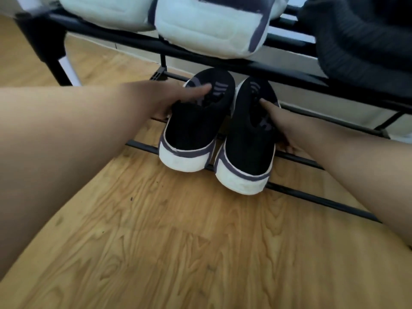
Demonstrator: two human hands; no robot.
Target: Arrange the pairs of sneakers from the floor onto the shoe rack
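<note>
Two black sneakers with white soles rest heel-toward-me on the bottom bars of the black shoe rack point(296, 159). My left hand point(171, 97) grips the left sneaker point(196, 126) at its collar, thumb over the tongue. My right hand point(278, 126) holds the right sneaker point(247, 148) along its outer side, with a finger inside the opening. The toes of both sneakers sit under the upper shelf rail point(223, 61).
On the upper shelf lie white-soled sneakers point(207, 27) with their soles facing me, and a dark ribbed shoe point(361, 41) at the right. Wooden floor point(178, 241) spreads below. A black rack leg point(55, 68) stands at the left.
</note>
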